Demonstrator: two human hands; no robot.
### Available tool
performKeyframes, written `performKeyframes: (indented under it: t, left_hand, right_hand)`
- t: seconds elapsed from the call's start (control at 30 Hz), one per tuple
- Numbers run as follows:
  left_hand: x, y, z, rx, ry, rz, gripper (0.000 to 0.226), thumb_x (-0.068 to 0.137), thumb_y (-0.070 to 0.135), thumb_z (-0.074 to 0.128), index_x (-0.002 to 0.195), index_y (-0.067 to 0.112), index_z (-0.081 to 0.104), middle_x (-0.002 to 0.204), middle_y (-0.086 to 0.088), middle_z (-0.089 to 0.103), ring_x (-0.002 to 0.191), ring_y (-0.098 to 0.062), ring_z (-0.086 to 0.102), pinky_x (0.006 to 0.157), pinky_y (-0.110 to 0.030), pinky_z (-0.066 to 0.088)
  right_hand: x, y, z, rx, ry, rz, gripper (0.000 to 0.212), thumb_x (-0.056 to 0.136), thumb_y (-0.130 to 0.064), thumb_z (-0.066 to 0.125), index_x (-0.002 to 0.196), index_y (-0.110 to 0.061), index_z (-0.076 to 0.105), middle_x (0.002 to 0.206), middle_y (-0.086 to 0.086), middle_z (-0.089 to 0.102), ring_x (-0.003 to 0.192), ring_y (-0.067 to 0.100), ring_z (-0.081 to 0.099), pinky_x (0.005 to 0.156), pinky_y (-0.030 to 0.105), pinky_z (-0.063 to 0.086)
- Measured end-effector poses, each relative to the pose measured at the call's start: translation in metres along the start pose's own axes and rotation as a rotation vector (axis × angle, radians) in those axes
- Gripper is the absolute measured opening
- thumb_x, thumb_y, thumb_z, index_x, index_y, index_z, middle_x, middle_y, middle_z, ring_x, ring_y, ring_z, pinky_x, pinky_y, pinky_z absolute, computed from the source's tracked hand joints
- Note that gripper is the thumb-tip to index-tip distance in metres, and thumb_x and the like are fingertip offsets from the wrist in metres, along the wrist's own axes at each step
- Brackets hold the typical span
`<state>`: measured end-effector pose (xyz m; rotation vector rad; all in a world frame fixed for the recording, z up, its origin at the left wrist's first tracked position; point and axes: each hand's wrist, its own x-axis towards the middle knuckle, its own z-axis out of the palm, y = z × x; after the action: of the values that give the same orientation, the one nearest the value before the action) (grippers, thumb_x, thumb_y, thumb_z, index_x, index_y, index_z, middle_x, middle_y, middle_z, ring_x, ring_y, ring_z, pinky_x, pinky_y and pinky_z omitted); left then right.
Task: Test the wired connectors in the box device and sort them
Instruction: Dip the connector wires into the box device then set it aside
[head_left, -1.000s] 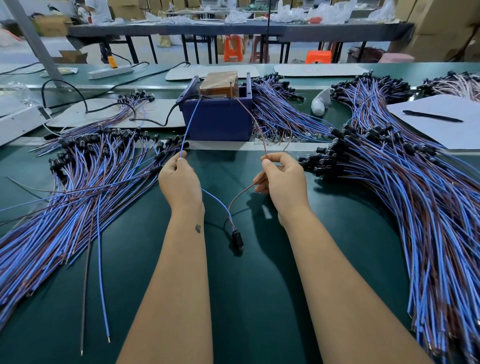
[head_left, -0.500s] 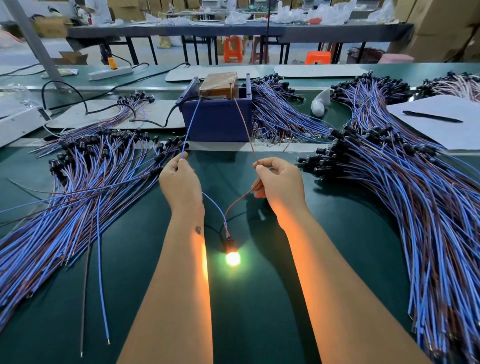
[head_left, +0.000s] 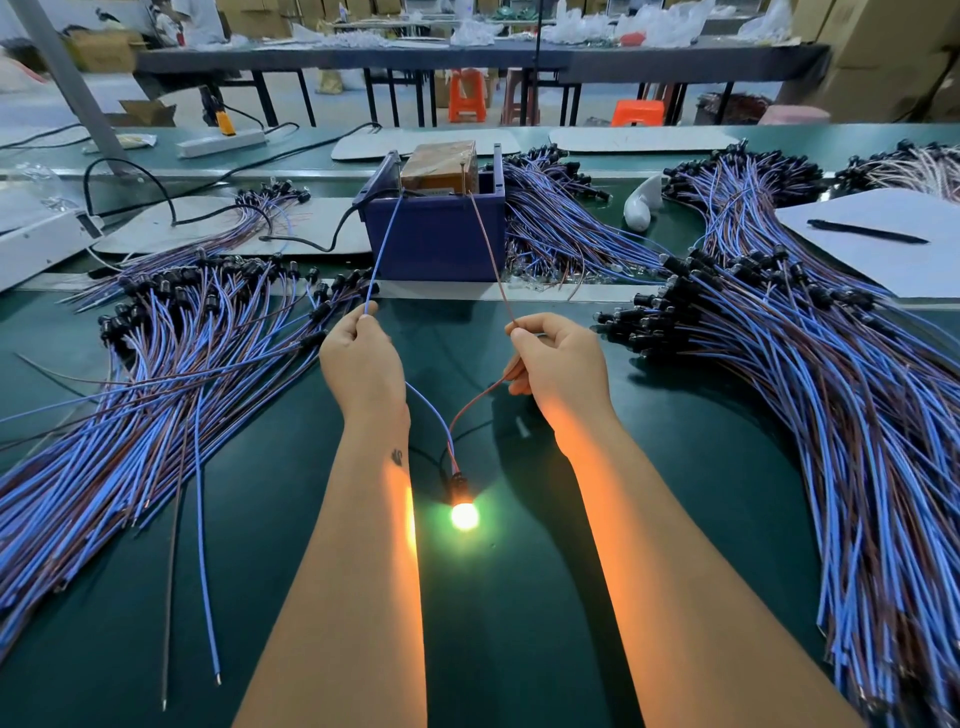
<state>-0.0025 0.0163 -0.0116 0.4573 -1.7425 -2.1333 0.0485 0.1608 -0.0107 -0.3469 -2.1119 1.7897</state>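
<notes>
Lamp lit on the green bench

Before the blue box (head_left: 436, 239), the left hand (head_left: 363, 364) pinched a blue wire (head_left: 382, 249), the right hand (head_left: 558, 369) a brown wire (head_left: 491, 254); the lamp (head_left: 464, 514) glowed on the green mat (head_left: 519, 623), wire heaps either side.

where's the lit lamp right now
In the head view the lit lamp lies on the green table at centre, between the person's two forearms, below the blue box device.
</notes>
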Motion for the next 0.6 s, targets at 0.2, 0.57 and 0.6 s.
performKeyframes:
  t: [0.2, 0.57, 0.6]
  left_hand:
    - [-0.008, 0.001, 0.003, 0.063, -0.101, 0.02, 0.029, 0.095, 0.008, 0.04, 0.103, 0.019, 0.066, 0.05, 0.013, 0.041, 0.039, -0.002, 0.032, 0.041, -0.017, 0.03]
    - [-0.04, 0.002, 0.023, 0.068, -0.51, -0.012, 0.015, 0.092, 0.017, 0.064, 0.083, 0.019, 0.076, 0.058, 0.011, 0.063, 0.052, -0.003, 0.056, 0.053, -0.015, 0.044]
    - [-0.039, 0.004, 0.022, -0.019, -0.504, -0.072, 0.018, 0.093, 0.016, 0.062, 0.081, 0.017, 0.075, 0.053, 0.01, 0.056, 0.045, -0.004, 0.048, 0.047, -0.017, 0.041]
  right_hand:
    - [-0.004, -0.001, 0.002, 0.012, 0.031, -0.064, 0.016, 0.094, -0.013, 0.053, 0.087, -0.02, 0.065, 0.05, -0.007, 0.059, 0.05, 0.009, 0.056, 0.053, 0.031, 0.051]
    - [-0.008, -0.001, 0.012, -0.093, -0.081, -0.18, 0.014, 0.095, -0.018, 0.059, 0.09, -0.018, 0.071, 0.048, -0.014, 0.049, 0.047, 0.004, 0.041, 0.052, 0.021, 0.033]
    - [-0.008, -0.003, 0.011, 0.047, -0.107, -0.126, 0.017, 0.098, -0.015, 0.055, 0.091, -0.017, 0.071, 0.051, -0.011, 0.05, 0.047, 0.004, 0.043, 0.051, 0.022, 0.036]
